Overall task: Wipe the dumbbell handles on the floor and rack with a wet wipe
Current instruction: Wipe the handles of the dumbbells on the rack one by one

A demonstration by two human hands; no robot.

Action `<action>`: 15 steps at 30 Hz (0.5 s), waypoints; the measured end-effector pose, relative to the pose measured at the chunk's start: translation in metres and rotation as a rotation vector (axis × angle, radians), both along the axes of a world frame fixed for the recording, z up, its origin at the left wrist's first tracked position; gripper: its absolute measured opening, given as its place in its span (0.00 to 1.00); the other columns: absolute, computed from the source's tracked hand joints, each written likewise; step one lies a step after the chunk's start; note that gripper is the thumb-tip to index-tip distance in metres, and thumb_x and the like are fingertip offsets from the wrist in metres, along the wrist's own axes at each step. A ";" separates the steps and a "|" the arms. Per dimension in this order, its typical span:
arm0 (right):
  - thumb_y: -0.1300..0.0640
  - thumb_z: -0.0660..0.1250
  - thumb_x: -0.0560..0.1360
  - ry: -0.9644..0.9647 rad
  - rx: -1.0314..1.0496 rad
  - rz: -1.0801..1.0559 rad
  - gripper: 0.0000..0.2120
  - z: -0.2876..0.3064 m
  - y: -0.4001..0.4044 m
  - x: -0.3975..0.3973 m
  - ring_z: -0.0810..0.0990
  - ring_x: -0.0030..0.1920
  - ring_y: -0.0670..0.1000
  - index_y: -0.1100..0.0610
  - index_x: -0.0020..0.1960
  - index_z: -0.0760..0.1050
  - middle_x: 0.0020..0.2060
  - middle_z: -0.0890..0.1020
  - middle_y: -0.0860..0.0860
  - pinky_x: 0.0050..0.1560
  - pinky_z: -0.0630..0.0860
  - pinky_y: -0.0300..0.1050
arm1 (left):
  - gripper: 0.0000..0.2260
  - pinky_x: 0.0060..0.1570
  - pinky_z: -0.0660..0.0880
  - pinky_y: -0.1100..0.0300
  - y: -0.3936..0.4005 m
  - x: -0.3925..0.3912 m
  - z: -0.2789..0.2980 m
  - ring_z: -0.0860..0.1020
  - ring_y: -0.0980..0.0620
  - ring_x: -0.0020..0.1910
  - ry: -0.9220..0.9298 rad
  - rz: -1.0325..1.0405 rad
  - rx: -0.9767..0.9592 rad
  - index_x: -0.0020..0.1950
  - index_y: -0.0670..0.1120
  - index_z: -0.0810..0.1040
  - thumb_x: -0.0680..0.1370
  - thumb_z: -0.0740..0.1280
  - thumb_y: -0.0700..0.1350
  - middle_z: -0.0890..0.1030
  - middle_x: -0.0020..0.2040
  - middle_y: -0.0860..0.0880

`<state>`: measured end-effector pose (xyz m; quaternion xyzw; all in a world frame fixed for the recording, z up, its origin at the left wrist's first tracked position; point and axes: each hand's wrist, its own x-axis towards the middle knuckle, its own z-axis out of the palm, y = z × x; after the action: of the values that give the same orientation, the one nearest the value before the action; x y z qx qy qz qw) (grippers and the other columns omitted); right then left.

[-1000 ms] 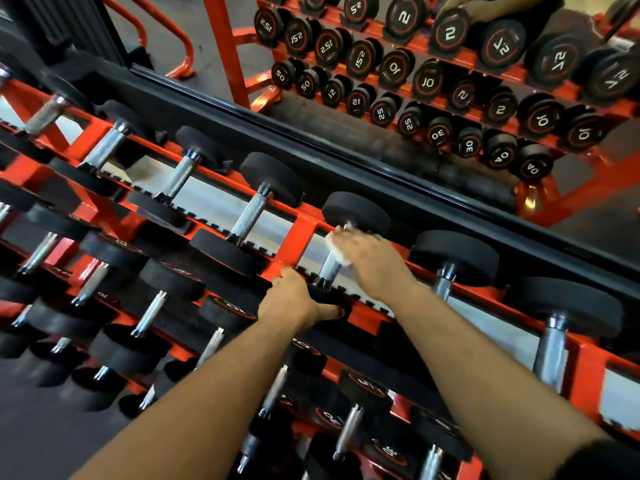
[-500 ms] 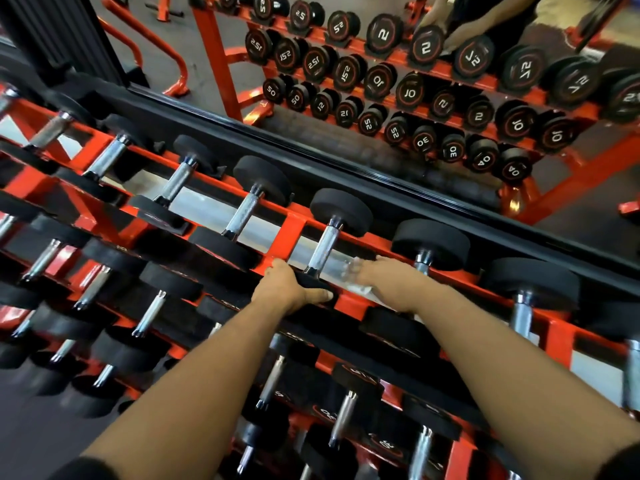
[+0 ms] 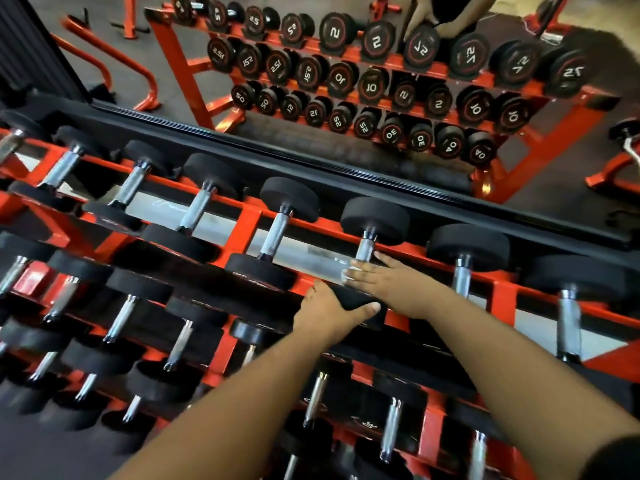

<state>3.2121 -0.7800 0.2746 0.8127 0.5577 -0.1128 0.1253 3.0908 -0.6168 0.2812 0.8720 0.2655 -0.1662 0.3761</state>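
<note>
A red rack [image 3: 249,220] carries rows of black dumbbells with chrome handles, and a mirror [image 3: 346,46] behind its far edge reflects the numbered weight ends. On the top tier, the right hand [image 3: 388,282] lies over the near part of one dumbbell handle [image 3: 365,249], fingers stretched toward the left with a white wet wipe [image 3: 346,273] under them. The left hand [image 3: 329,311] grips the near black head [image 3: 349,299] of that same dumbbell at the tier's front edge, thumb across its top. Both bare forearms reach in from the lower edge. The lower tiers at the left are blurred.
</note>
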 end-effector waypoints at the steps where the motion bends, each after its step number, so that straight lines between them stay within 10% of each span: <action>1: 0.59 0.53 0.83 -0.016 -0.063 0.034 0.30 0.002 0.007 0.004 0.42 0.81 0.49 0.48 0.82 0.49 0.82 0.49 0.46 0.79 0.43 0.61 | 0.55 0.66 0.75 0.46 -0.003 0.004 0.000 0.72 0.43 0.71 0.016 0.007 -0.020 0.73 0.42 0.64 0.60 0.74 0.77 0.73 0.71 0.44; 8: 0.60 0.59 0.80 -0.160 -0.130 0.235 0.26 -0.012 0.029 0.025 0.52 0.81 0.53 0.53 0.78 0.63 0.75 0.68 0.50 0.78 0.45 0.68 | 0.55 0.66 0.73 0.47 -0.007 0.015 -0.009 0.69 0.42 0.73 0.038 0.009 -0.004 0.74 0.41 0.60 0.61 0.78 0.72 0.69 0.72 0.42; 15: 0.55 0.52 0.81 -0.208 0.008 0.272 0.27 -0.022 -0.016 0.024 0.53 0.80 0.52 0.53 0.81 0.58 0.80 0.59 0.49 0.79 0.40 0.61 | 0.55 0.66 0.72 0.47 -0.007 0.016 -0.010 0.68 0.42 0.74 0.030 0.020 -0.014 0.75 0.41 0.60 0.62 0.78 0.71 0.68 0.73 0.42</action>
<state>3.2358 -0.7959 0.2522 0.7375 0.6472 -0.0079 0.1929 3.1068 -0.6240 0.2711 0.8641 0.2784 -0.1775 0.3799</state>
